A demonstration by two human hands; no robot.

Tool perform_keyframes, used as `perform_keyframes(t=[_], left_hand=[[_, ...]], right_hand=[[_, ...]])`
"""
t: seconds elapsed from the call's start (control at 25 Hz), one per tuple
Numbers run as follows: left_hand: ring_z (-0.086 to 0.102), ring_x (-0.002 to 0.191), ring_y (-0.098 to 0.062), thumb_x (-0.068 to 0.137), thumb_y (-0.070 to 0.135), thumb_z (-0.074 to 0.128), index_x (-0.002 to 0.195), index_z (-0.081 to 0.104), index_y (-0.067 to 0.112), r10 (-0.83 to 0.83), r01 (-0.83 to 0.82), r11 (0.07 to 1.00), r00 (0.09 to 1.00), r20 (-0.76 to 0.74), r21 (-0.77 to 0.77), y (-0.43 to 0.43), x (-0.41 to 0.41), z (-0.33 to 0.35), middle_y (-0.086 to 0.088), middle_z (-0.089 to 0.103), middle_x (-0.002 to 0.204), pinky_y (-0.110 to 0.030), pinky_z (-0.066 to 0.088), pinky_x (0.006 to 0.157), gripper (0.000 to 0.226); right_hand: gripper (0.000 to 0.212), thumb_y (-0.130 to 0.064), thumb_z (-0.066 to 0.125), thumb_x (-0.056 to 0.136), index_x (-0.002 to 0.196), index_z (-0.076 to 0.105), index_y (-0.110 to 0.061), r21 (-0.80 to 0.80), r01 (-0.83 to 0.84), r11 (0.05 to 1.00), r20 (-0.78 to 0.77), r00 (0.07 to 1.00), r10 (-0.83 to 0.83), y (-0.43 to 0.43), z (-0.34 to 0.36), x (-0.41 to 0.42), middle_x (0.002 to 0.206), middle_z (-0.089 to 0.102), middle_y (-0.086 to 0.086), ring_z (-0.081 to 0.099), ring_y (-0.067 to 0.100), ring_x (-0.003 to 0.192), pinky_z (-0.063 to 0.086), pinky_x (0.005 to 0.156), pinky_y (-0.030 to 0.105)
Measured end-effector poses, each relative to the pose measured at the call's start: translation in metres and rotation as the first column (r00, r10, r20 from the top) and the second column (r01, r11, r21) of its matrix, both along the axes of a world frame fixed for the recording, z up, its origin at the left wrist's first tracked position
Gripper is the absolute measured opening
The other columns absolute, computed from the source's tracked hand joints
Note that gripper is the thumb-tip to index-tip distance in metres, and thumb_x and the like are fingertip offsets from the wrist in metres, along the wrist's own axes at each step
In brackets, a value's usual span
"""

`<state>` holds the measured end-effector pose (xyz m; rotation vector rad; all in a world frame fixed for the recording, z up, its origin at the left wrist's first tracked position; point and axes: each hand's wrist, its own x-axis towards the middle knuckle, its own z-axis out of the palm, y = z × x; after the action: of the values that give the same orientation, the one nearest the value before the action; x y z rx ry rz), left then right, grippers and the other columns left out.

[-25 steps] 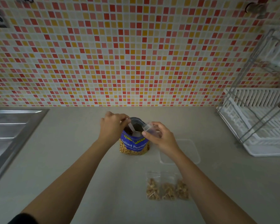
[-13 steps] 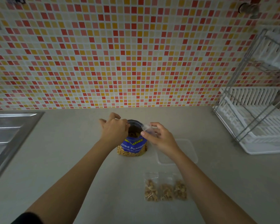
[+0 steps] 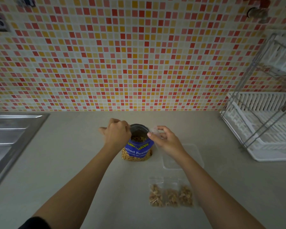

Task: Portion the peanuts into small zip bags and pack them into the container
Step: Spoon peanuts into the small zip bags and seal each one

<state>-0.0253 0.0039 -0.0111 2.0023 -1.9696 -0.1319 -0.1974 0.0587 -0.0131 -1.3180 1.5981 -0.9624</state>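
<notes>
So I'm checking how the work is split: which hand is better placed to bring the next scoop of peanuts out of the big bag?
The left hand. It sits at the open mouth of the peanut bag, while the right hand pinches an empty small zip bag beside the opening, apparently ready to receive.

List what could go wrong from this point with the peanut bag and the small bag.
1. The peanut bag stands upright and open; the left hand at its rim could tip it and spill nuts.
2. The right hand holds the small clear bag beside the opening, so nuts may miss it.
</notes>
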Motion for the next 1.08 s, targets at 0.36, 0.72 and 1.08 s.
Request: perform_keyframes(t=[0.36,0.72,1.08], left_hand=[[0.055,0.082,-0.022,0.094,0.024,0.040,0.095,0.064,0.015,0.182,-0.154,0.982,0.924,-0.336,0.109,-0.007,0.000,-0.008,-0.009,0.063,0.089,-0.041,0.039,0.084,0.026],[0.054,0.081,-0.019,0.095,0.013,0.040,0.099,0.066,0.002,0.247,-0.166,0.969,0.651,-0.718,0.183,-0.019,0.018,0.000,-0.011,0.064,0.093,-0.023,0.041,0.058,0.029],[0.055,0.092,-0.021,0.094,0.020,0.043,0.107,0.063,0.003,0.384,-0.262,0.918,0.398,-0.833,0.298,-0.035,0.048,0.006,-0.008,0.064,0.092,-0.031,0.038,0.078,0.029]], right_hand=[[0.037,-0.051,0.063,0.079,0.109,0.046,-0.036,0.019,-0.003,1.000,0.001,1.000,0.003,0.001,0.001,0.002,0.087,0.052,-0.023,0.054,0.003,0.088,0.040,0.065,0.016],[0.047,-0.043,0.072,0.075,0.116,0.053,-0.028,-0.099,0.044,0.994,-0.059,0.997,-0.049,-0.003,0.000,0.000,0.105,0.055,-0.010,0.053,0.005,0.095,0.040,0.065,0.014],[0.059,-0.053,0.074,0.066,0.117,0.056,-0.031,-0.162,-0.071,0.984,-0.503,0.864,-0.021,-0.015,0.005,-0.002,0.111,0.061,-0.009,0.058,0.012,0.097,0.050,0.081,0.032]])
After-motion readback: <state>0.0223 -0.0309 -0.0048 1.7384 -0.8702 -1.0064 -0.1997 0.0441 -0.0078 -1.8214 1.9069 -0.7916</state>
